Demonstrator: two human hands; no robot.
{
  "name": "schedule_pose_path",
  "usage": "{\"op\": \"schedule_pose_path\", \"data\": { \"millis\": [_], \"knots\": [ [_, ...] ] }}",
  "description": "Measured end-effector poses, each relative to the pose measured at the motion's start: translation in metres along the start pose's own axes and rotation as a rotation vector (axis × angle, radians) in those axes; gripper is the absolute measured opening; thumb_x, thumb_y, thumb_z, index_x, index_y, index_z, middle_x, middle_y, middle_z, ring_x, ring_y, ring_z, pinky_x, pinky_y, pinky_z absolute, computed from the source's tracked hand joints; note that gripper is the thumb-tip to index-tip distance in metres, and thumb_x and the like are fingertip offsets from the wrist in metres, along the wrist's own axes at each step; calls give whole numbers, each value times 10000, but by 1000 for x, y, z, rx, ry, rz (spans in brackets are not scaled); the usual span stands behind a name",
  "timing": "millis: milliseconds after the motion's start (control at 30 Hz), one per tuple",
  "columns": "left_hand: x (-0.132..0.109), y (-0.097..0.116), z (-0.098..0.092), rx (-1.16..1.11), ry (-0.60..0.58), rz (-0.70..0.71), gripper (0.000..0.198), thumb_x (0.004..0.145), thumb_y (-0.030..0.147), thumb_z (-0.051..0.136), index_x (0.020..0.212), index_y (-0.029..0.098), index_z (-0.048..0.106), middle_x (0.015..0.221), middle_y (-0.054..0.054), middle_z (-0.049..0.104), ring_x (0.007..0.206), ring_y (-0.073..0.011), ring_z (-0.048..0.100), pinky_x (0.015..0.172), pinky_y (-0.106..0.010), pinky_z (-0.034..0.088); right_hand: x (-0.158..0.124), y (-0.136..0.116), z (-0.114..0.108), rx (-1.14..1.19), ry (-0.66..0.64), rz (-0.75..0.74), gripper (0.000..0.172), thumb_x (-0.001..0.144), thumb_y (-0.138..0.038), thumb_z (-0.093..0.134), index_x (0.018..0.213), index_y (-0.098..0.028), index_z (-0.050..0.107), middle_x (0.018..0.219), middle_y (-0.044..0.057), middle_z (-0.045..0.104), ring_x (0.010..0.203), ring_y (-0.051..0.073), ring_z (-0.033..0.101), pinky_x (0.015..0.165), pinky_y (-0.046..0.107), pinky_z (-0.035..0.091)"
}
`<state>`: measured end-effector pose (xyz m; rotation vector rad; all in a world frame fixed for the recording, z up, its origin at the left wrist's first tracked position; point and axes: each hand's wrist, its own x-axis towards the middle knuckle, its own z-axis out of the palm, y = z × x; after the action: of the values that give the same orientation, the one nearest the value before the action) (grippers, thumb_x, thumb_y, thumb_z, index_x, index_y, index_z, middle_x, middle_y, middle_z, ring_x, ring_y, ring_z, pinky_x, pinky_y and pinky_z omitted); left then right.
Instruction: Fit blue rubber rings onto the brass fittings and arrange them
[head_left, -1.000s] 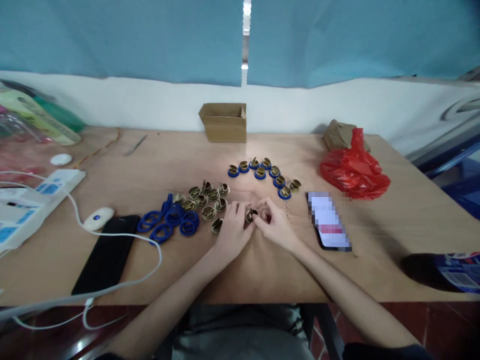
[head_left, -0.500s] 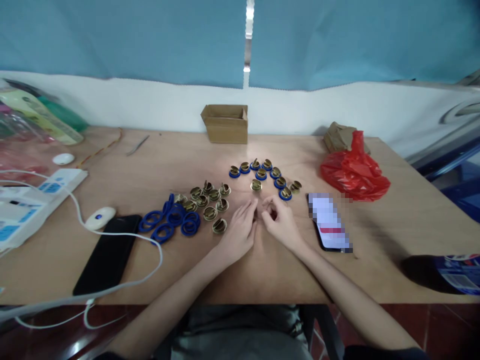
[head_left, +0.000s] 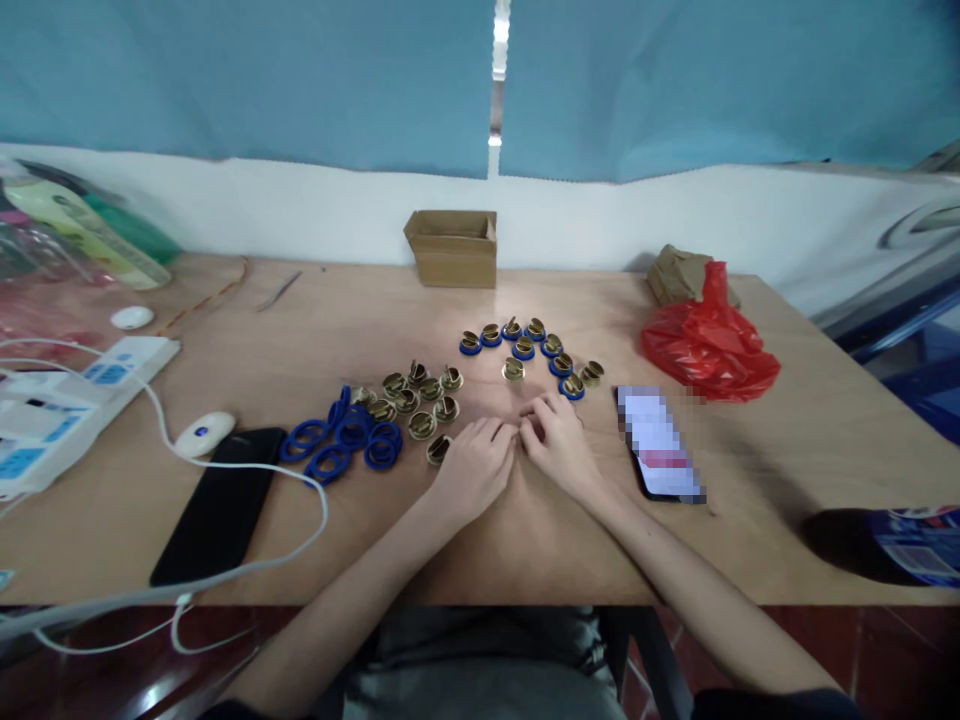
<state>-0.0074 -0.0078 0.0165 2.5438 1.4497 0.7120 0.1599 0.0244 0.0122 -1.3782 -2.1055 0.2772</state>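
My left hand (head_left: 471, 466) and my right hand (head_left: 561, 446) rest on the wooden table (head_left: 525, 540), fingertips meeting in the middle. Both have their fingers curled in, and what lies under them is hidden. A brass cap (head_left: 437, 448) sits just left of my left hand. More loose brass caps (head_left: 420, 392) are clustered beyond it, beside a heap of blue rings (head_left: 346, 438). A single brass cap (head_left: 513, 369) lies ahead of my fingers. Behind it is an arc of brass caps fitted with blue rings (head_left: 536, 346).
A lit phone (head_left: 658, 443) lies right of my right hand, and a black phone (head_left: 221, 505) with a white cable (head_left: 300, 530) lies at the left. A power strip (head_left: 67, 410), cardboard box (head_left: 452, 247), red bag (head_left: 709, 345) and dark bottle (head_left: 885, 545) stand around.
The brass cap held between both hands a second ago now lies ahead near the arc. My hands opened, drew back slightly, and have curled their fingers together again.
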Motion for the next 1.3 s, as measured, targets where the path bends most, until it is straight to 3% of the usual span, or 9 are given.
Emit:
{"op": "schedule_pose_path", "data": {
  "millis": [133,300,467,700,900,1000,1067,1167,1300],
  "knots": [
    [-21,2,-16,88,134,25,223,960,129,480,1127,164,624,1113,-118,702,1027,-270,649,897,-418,541,-1,0,3,-33,-50,-21,144,897,-145,491,787,-209,558,902,94,602,899,264,550,800,380,449],
    [-55,-6,-29,184,292,-130,264,934,127,545,1193,150,593,1230,-160,646,1126,-306,607,988,-461,519,-3,-1,7,-58,-63,-43,152,910,-159,487,776,-209,540,888,97,597,884,267,546,786,382,448],
    [-73,-14,-20,113,224,-199,357,948,151,535,1304,158,524,1277,-166,626,1170,-304,610,1005,-478,532,-2,-3,7,-22,-51,-66,139,925,-169,474,938,-187,612,1045,134,627,978,284,571,858,417,471],
    [-69,-2,-19,-5,94,-62,473,973,166,500,1437,177,407,1566,-179,388,1416,-281,462,1094,-413,496,14,12,5,-89,61,-116,382,951,-172,451,1314,-143,567,1422,185,546,1310,318,501,1096,491,407],
    [-81,-30,-42,178,287,-248,354,968,221,525,1312,139,525,1302,-174,601,1205,-297,589,1036,-453,501,32,20,6,-326,6,-166,483,949,-175,444,1412,-53,508,1529,201,469,1435,334,380,1180,489,294],
    [-93,-51,-49,345,257,-434,348,943,317,567,1204,90,593,1086,-176,641,994,-339,611,904,-499,526,46,17,5,-411,-30,-157,480,973,-211,433,1413,-32,502,1452,219,546,1359,350,443,1142,479,304],
    [-98,-59,-51,398,223,-507,376,923,382,592,1151,84,619,1019,-166,634,941,-345,597,868,-497,522,57,15,5,-439,-74,-103,445,982,-265,447,1342,-27,554,1306,231,637,1192,353,542,1035,457,379],
    [-100,-63,-50,412,191,-545,416,918,439,590,1143,91,622,1010,-158,627,944,-341,586,872,-479,509,71,12,9,-476,-113,-27,348,961,-318,506,1180,-80,634,1172,214,676,1088,366,554,904,446,407],
    [-99,-65,-43,387,201,-563,457,940,460,551,1185,77,597,1030,-167,625,965,-337,583,875,-469,501,79,12,17,-459,-132,12,255,954,-329,537,1040,-115,645,1120,201,661,1050,346,554,857,420,403]
  ]
}}
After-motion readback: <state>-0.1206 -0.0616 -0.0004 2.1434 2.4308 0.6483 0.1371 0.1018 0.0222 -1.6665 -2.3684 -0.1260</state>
